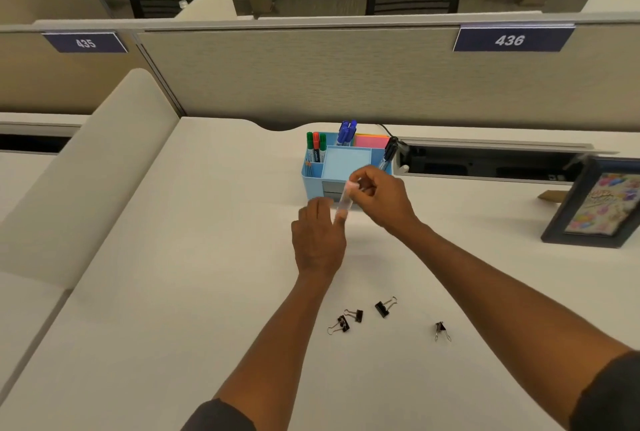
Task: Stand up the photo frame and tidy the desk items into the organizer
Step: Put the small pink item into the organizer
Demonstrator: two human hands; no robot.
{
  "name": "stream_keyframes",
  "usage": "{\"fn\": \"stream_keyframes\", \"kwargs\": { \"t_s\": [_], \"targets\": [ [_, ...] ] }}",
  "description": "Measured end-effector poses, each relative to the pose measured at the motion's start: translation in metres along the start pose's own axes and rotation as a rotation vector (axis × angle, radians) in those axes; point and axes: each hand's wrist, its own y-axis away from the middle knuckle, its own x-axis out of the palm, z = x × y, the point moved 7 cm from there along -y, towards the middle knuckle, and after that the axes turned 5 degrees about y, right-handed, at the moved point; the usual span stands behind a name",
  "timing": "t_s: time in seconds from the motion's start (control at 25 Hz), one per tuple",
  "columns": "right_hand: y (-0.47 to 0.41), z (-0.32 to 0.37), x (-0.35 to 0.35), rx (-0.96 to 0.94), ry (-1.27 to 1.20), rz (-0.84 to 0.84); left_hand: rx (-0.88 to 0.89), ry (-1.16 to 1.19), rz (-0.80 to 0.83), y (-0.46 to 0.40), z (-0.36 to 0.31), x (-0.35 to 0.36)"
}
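A light blue desk organizer (346, 163) stands at the back of the white desk, with green and red markers, blue pens, pink sticky notes and a black pen in its compartments. Just in front of it my right hand (381, 198) pinches the top of a small clear, blurred item (345, 200). My left hand (318, 240) touches the lower end of that item with its fingertips; its fingers look fairly straight. A dark photo frame (599, 203) with a colourful picture stands upright at the right edge. Several black binder clips (382, 307) lie loose on the desk near me.
A beige partition (311, 77) with number plates 435 and 436 closes off the back of the desk. An open cable tray (485, 163) runs behind the organizer to the right. A cream divider (97, 170) borders the desk on the left.
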Motion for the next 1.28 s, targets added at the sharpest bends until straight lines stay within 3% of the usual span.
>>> {"fn": "stream_keyframes", "kwargs": {
  "t_s": [0.16, 0.44, 0.84, 1.28],
  "targets": [
    [-0.035, 0.033, -0.013, -0.102, -0.058, -0.108, -0.105, -0.158, 0.177, -0.024, 0.028, 0.005],
    [-0.085, 0.058, 0.023, -0.222, 0.117, -0.033, 0.021, -0.230, 0.320, -0.038, 0.044, 0.018],
    [-0.107, 0.045, 0.076, -0.105, 0.440, 0.196, 0.038, -0.187, 0.303, -0.048, 0.050, 0.014],
    [-0.118, 0.038, 0.097, -0.063, 0.653, 0.278, 0.039, -0.144, 0.306, -0.049, 0.052, 0.011]
  ]
}}
